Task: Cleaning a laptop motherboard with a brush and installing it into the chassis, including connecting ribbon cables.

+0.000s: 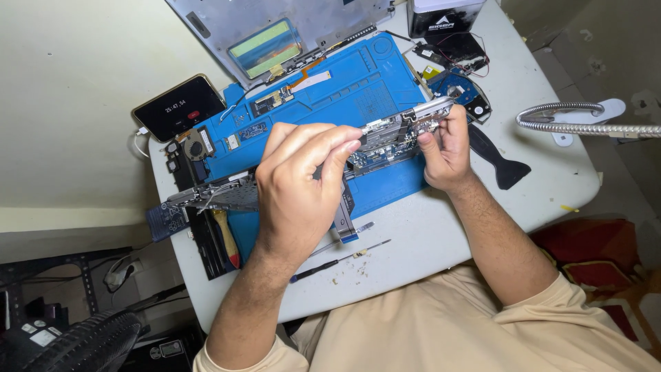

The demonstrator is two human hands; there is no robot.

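Both hands hold a long laptop chassis part (pixel 396 131) tilted up over a blue repair mat (pixel 358 83). My left hand (pixel 299 182) pinches its edge near the middle with thumb and fingers. My right hand (pixel 446 148) grips the end with the silver hinge (pixel 430 110). The rest of the part runs left behind my left hand to a metal frame end (pixel 213 196). A circuit board (pixel 375 157) shows on its underside.
A laptop lid (pixel 275 31) lies at the back. A phone (pixel 179 107) sits at the left, small boards (pixel 272 100) on the mat, screwdrivers (pixel 337 260) and tweezers near the front edge, a black pry tool (pixel 502 162) and flexible lamp arm (pixel 585 127) at the right.
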